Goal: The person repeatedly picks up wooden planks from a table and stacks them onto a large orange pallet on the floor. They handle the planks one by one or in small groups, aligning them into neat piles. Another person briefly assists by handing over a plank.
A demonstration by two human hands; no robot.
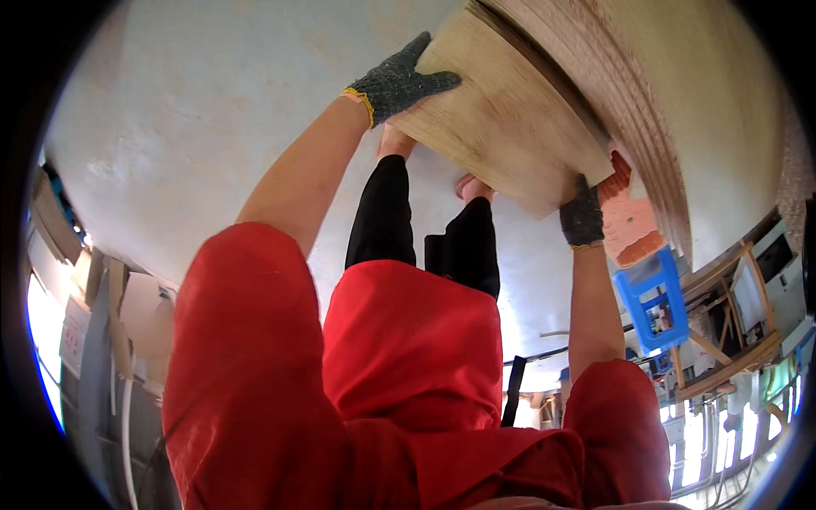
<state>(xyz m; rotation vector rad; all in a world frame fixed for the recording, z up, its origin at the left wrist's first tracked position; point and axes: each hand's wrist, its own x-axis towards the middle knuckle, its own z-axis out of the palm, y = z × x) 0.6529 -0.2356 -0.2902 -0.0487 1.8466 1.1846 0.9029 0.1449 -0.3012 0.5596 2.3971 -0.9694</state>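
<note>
A thin wooden board [518, 119], pale brown and like plywood, is tilted in front of my legs. My left hand [399, 83], in a dark grey knitted glove with a yellow cuff, holds its left edge, with the thumb lying over the face. At the near right corner, my right hand [583, 212], gloved the same way, grips the board's edge. Some of the fingers of both hands are hidden. Right behind the board rises a stack of large wooden sheets [654, 119], its layered edges curving in the view.
A blue plastic stool [653, 299] stands at the right, beside a reddish-orange block-like surface [631, 223]. Wooden frames [731, 365] and clutter lie beyond it. Boards and panels [119, 314] lean at the far left. My feet are on the pale grey floor [212, 110], below the board.
</note>
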